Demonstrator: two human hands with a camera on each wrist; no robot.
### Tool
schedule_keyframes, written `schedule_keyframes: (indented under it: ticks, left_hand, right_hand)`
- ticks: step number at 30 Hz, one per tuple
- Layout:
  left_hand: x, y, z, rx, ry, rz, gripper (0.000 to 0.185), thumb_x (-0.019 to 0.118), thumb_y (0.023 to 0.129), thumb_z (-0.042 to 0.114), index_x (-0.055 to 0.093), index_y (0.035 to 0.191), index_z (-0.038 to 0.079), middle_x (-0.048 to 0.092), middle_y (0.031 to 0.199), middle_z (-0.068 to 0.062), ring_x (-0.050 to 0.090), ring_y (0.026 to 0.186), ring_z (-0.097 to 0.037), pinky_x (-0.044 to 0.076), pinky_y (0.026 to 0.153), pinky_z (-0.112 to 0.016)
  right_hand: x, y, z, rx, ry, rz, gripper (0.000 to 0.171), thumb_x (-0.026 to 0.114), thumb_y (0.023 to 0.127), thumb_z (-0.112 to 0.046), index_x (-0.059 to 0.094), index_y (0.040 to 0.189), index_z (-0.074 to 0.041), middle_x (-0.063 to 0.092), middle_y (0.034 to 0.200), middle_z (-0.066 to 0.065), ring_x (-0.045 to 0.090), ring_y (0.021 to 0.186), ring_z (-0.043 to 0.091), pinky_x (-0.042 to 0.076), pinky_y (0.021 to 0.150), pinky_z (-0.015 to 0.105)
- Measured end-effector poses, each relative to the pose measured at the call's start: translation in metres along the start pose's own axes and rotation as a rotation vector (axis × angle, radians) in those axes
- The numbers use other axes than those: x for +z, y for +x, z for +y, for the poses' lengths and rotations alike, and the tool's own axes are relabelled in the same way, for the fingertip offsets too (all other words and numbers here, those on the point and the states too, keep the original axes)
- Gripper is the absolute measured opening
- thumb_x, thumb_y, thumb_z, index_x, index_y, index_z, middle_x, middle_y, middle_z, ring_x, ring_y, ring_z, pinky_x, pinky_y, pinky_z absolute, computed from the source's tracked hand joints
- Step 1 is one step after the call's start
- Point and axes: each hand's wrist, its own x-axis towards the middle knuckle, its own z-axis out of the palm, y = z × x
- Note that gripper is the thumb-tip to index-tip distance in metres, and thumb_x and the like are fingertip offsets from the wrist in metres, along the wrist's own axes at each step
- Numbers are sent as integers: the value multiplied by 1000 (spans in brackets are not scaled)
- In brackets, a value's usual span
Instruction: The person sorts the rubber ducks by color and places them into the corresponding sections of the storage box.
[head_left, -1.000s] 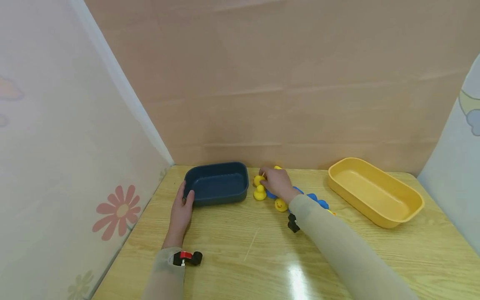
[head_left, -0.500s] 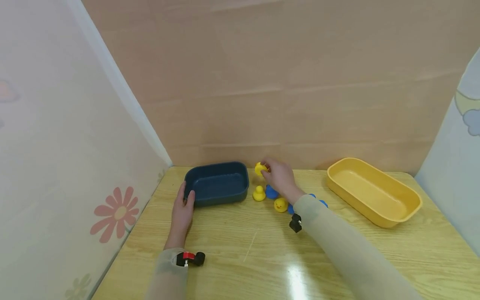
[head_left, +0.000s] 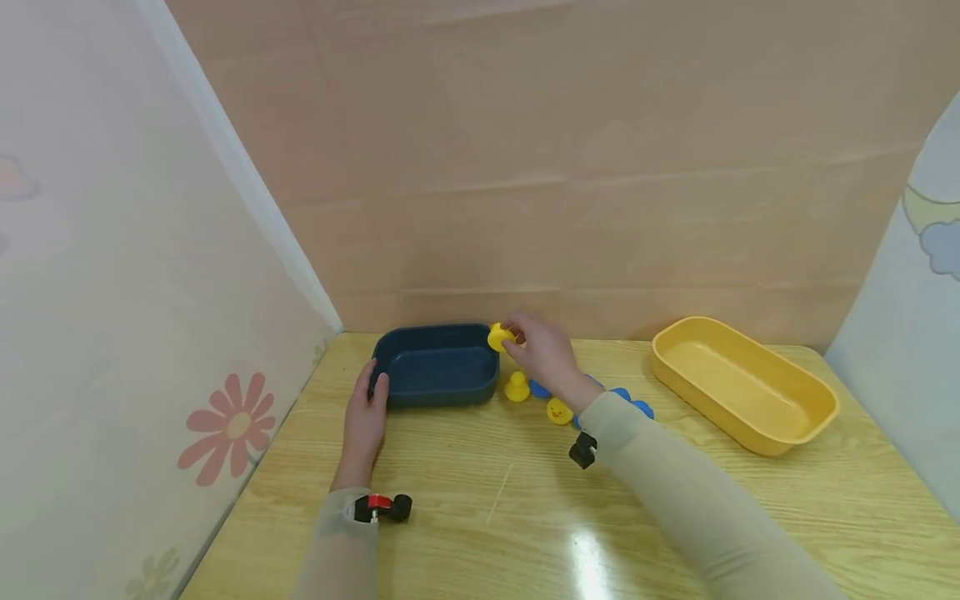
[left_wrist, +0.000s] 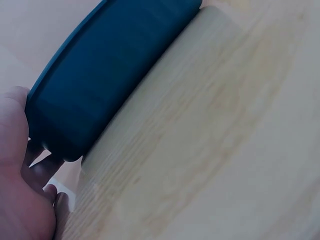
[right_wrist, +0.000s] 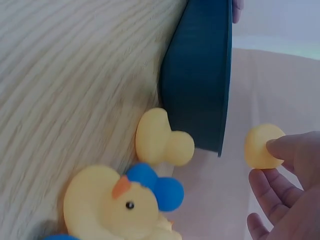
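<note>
R hand (head_left: 542,354) pinches yellow duck (head_left: 498,337) over blue tray (head_left: 438,367) rim | L hand (head_left: 365,417) grips tray's near-left corner | 2 ducks on worktop (head_left: 480,500) below R hand

A wooden table (head_left: 525,517) carries a dark blue tub (head_left: 437,365), a yellow tub (head_left: 742,383), and small yellow ducks (head_left: 517,387).

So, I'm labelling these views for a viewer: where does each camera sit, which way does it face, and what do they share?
Head: worn high, looks forward and down at the wooden table; shows both sleeved forearms, left hand and right hand.
Left wrist: low by the table, faces the dark blue plastic tray; shows the left hand's fingers at its end.
Right wrist: low, looks past yellow rubber ducks at the tray; fingertips pinch a small yellow duck.
All three share the tray.
</note>
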Motion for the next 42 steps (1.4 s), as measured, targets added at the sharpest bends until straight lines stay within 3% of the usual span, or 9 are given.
schedule_keyframes:
  ticks: [6, 22, 31, 37, 42]
  left_hand:
    - [0, 0, 2, -30, 20, -49, 70, 41, 118, 58, 29, 177, 23, 29, 180, -14, 27, 164, -41, 24, 132, -61]
    - [0, -1, -3, -34, 13, -53, 70, 40, 117, 61, 26, 178, 28, 28, 180, -11, 25, 165, -39, 24, 131, -62]
    - [1, 0, -4, -41, 24, -53, 71, 39, 116, 63, 26, 178, 29, 28, 181, -11, 25, 165, -39, 23, 131, -62]
    - [1, 1, -4, -41, 19, -60, 70, 40, 117, 60, 26, 178, 28, 27, 181, -11, 24, 166, -39, 23, 132, -62]
    - [0, 1, -2, -39, 27, -60, 73, 38, 116, 64, 25, 178, 27, 27, 181, -11, 24, 166, -39, 23, 132, -62]
  right_hand:
    - [9, -2, -6, -9, 30, -55, 28, 80, 104, -16, 74, 130, -8, 75, 117, 9, 73, 99, 27, 61, 91, 45]
    - [25, -3, -15, 15, 72, -134, 29, 78, 107, -20, 72, 133, -10, 76, 121, 5, 72, 104, 23, 62, 90, 42]
    - [11, -4, -6, 29, 81, -115, 38, 76, 108, -23, 70, 141, -6, 75, 128, 11, 75, 110, 31, 63, 89, 46]
    - [0, -4, 12, 10, 7, -53, 37, 77, 107, -23, 71, 140, -6, 76, 126, 12, 75, 112, 33, 62, 90, 51]
    - [-15, -4, 26, 59, -29, -49, 43, 75, 109, -27, 68, 147, -7, 75, 132, 14, 72, 118, 35, 61, 94, 54]
